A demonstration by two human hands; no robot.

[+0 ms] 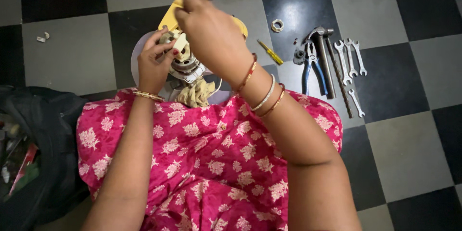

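Checkered floor carries tools at right. Left hand pinches the motor assembly; right hand covers its top, grip hidden.

Floor showing black-grey checks. Cloth below fingers showing pink with white flowers. Pliers right of fingers showing blue handles. Screwdriver showing yellow.
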